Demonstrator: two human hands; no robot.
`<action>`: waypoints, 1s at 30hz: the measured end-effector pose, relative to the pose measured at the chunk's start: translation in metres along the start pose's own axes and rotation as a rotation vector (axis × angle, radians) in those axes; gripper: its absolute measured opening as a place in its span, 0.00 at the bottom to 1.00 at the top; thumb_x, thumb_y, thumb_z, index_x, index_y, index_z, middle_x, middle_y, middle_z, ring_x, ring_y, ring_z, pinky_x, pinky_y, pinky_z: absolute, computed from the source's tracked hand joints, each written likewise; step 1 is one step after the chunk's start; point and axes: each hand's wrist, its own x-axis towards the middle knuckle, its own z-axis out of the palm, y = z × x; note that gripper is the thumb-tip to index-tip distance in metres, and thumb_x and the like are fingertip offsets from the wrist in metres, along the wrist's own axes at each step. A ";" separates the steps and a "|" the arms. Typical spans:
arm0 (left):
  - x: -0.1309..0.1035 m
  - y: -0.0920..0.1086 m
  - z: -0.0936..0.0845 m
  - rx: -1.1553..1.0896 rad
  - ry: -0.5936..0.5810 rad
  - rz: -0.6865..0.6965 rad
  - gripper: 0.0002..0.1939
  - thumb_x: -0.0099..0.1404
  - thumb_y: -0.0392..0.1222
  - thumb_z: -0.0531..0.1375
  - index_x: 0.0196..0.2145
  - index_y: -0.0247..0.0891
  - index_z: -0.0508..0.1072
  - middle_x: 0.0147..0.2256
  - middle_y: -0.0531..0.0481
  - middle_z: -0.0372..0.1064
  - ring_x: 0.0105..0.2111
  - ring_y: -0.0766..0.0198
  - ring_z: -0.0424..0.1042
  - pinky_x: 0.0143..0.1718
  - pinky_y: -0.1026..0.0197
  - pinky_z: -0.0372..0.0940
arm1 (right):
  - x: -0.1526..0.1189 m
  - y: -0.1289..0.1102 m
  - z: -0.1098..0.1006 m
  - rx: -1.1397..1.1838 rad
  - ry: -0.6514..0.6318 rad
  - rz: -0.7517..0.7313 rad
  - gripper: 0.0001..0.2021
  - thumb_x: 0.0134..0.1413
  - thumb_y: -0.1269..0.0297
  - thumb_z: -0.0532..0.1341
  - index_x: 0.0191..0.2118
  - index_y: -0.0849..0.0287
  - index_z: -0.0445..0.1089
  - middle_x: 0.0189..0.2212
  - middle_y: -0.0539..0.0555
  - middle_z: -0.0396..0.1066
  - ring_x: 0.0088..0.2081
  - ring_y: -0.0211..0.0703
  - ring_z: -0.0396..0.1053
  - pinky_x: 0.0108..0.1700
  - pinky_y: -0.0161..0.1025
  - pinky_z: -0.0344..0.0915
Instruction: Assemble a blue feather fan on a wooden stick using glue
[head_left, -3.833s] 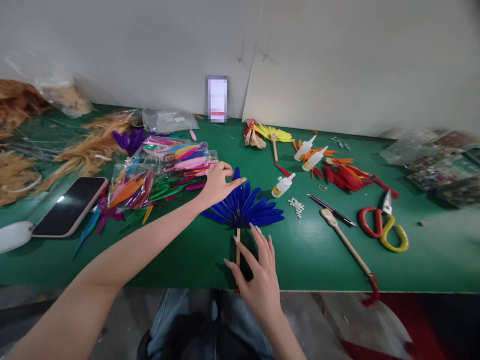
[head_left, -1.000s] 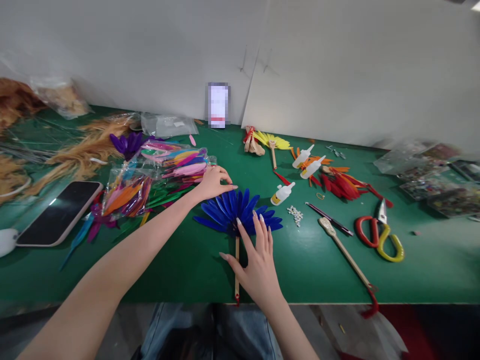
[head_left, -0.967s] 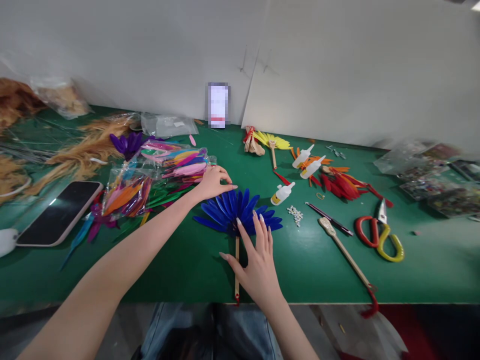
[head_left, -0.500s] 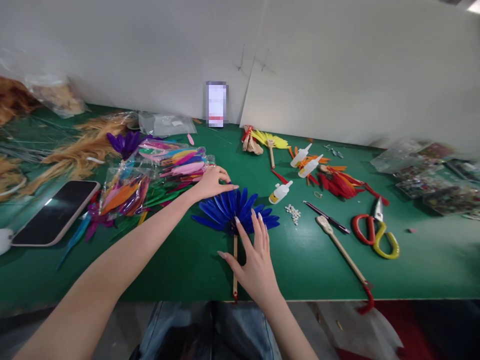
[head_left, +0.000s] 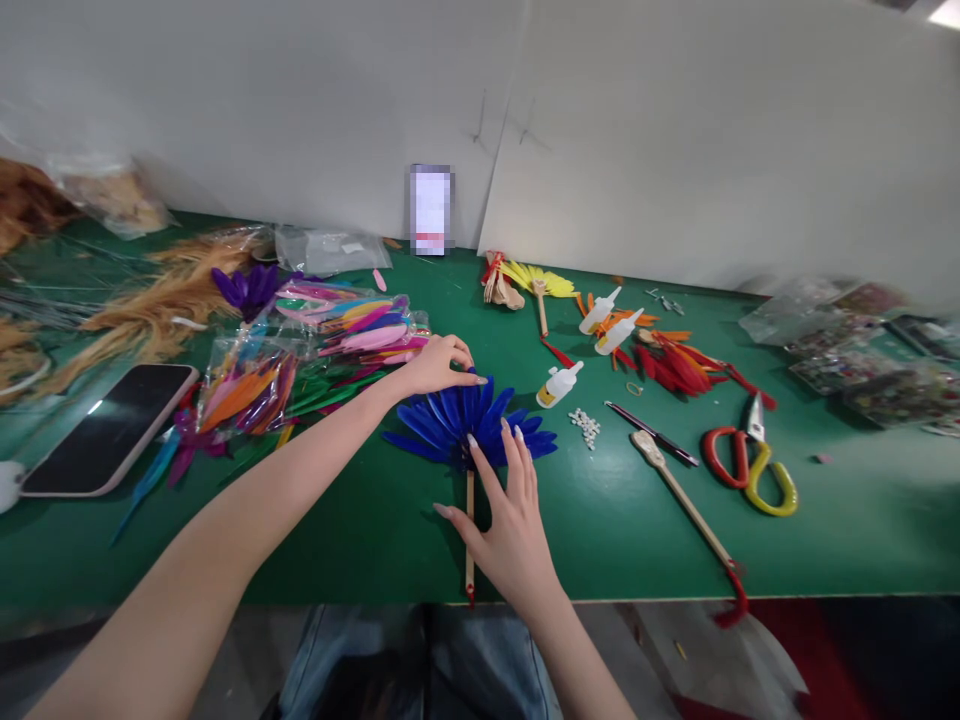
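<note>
A fan of blue feathers [head_left: 435, 418] on a wooden stick [head_left: 470, 530] lies on the green table, with a red cord at the stick's lower end. My left hand [head_left: 442, 365] is at the fan's top edge, its thumb and fingers pinched on the tip of a blue feather. Over the fan's lower right part rests my right hand [head_left: 510, 510], fingers spread, the index fingertip at the base of the feathers and the thumb beside the stick. Nothing is gripped in it.
Glue bottle [head_left: 559, 385], white beads [head_left: 584, 428], tweezers [head_left: 652, 434], another stick [head_left: 690, 505] and scissors [head_left: 757, 455] lie to the right. Bagged coloured feathers [head_left: 251, 390] and a phone [head_left: 109, 430] lie left. A lit phone [head_left: 431, 208] stands against the back wall.
My left hand has shifted slightly to the right along the top of the blue feathers. My right hand has stayed nearly in place.
</note>
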 end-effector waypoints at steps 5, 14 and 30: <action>0.003 0.000 0.003 0.000 -0.013 0.043 0.16 0.53 0.53 0.65 0.19 0.39 0.71 0.39 0.49 0.70 0.43 0.56 0.65 0.50 0.52 0.56 | 0.000 0.000 0.000 0.005 0.014 0.014 0.36 0.56 0.49 0.58 0.66 0.54 0.45 0.68 0.59 0.33 0.67 0.60 0.33 0.61 0.62 0.51; 0.000 -0.003 0.005 -0.017 -0.008 0.042 0.13 0.54 0.51 0.66 0.22 0.39 0.72 0.39 0.48 0.69 0.42 0.56 0.65 0.50 0.51 0.56 | 0.000 0.000 0.001 -0.005 0.004 0.031 0.38 0.56 0.47 0.57 0.66 0.58 0.45 0.68 0.60 0.33 0.67 0.58 0.32 0.62 0.60 0.49; -0.003 -0.002 0.004 0.052 -0.009 0.029 0.15 0.52 0.52 0.67 0.24 0.37 0.74 0.40 0.48 0.67 0.43 0.55 0.62 0.49 0.52 0.55 | 0.000 0.000 0.001 0.000 -0.008 0.027 0.36 0.56 0.47 0.57 0.65 0.56 0.48 0.68 0.58 0.31 0.67 0.59 0.33 0.62 0.60 0.50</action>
